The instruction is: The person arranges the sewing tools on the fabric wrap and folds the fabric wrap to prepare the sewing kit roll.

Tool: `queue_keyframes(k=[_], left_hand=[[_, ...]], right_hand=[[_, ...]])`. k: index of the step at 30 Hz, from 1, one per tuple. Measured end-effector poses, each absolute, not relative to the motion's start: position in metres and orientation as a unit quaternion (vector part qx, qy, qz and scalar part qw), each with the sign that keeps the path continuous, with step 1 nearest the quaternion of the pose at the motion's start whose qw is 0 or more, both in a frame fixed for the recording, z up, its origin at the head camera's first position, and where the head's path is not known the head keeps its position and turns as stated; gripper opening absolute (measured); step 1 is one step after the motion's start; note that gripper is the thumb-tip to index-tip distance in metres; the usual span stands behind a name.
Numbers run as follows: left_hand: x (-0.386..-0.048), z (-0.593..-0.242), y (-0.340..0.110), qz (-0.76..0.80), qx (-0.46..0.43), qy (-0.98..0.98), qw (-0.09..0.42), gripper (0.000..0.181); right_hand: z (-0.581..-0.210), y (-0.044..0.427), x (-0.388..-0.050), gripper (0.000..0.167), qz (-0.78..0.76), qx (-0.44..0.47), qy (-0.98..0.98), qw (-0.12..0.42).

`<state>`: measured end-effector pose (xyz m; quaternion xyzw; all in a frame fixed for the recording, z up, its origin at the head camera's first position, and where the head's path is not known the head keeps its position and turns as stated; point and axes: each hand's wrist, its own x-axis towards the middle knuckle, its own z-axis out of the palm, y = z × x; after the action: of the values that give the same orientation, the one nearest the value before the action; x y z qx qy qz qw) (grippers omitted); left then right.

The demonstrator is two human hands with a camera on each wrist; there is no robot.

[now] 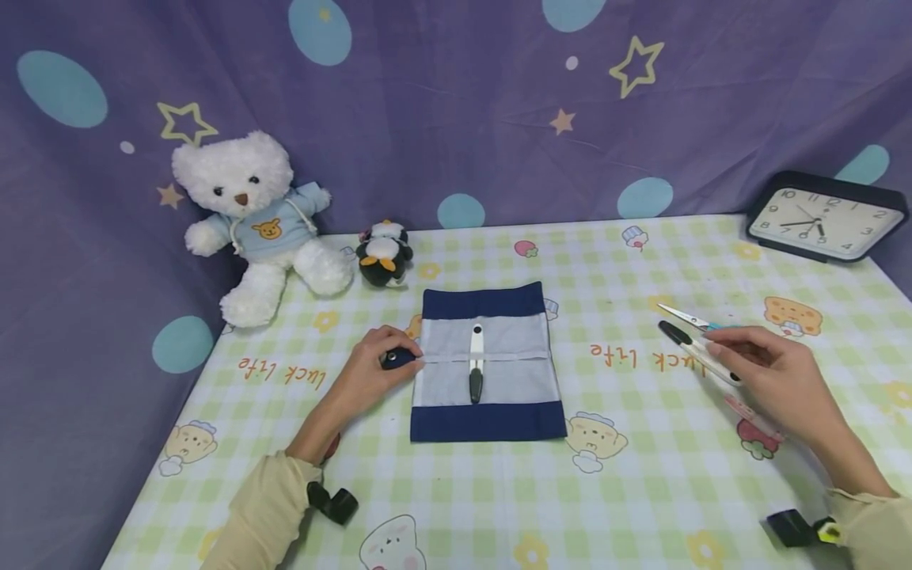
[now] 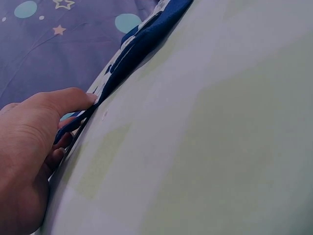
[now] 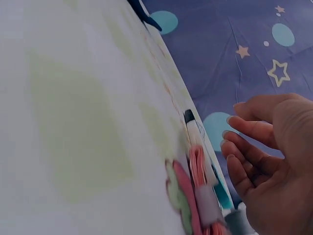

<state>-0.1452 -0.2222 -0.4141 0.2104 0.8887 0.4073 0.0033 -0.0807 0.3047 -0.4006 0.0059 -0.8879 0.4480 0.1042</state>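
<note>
A navy fabric case (image 1: pixel 488 423) with a pale grey lining lies spread out in the head view. On its lining rests a slim white tool with a black end (image 1: pixel 476 384). At the case's left edge my left hand (image 1: pixel 374 364) pinches its navy tab, which bears a round snap. The left wrist view shows the thumb (image 2: pixel 73 99) on top of the fabric. My right hand (image 1: pixel 777 376) hovers with loosely bent fingers and nothing between them. Just beside it lie a slender black-and-white tool (image 1: pixel 687 340), scissors with blue handles (image 1: pixel 680 317) and a pink bundle (image 3: pixel 198 166).
A white teddy bear (image 1: pixel 267 229) and a small penguin plush (image 1: pixel 385 253) sit at the back left. A black-framed clock (image 1: pixel 826 218) stands at the back right. Behind the checked tablecloth (image 1: pixel 499 491) hangs a purple patterned curtain (image 1: pixel 456 119).
</note>
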Motion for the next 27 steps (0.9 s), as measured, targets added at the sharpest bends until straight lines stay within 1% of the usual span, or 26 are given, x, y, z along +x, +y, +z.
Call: queue_keyframes(k=[4,10,16,21,27], left_hand=[[-0.145,-0.414,-0.222,0.407,0.209,0.889,0.006,0.006],[-0.145,-0.414,-0.222,0.407,0.209,0.889,0.006,0.006],[-0.145,-0.414,-0.223,0.407,0.208,0.889,0.007,0.006],[-0.145,-0.414,-0.223,0.407,0.209,0.889,0.007,0.006],[-0.145,-0.413,-0.223,0.407,0.206,0.89,0.007,0.007]], right_hand=[[-0.404,0.31,-0.074,0.022,0.429,-0.005,-0.896,0.117],[-0.408,0.317,-0.064,0.02,0.377,-0.028,-0.919,0.116],[-0.41,0.319,-0.057,0.026,0.338,-0.052,-0.934,0.1],[-0.413,0.321,-0.054,0.029,0.319,-0.048,-0.94,0.108],[-0.414,0.325,-0.049,0.022,0.31,-0.031,-0.943,0.114]])
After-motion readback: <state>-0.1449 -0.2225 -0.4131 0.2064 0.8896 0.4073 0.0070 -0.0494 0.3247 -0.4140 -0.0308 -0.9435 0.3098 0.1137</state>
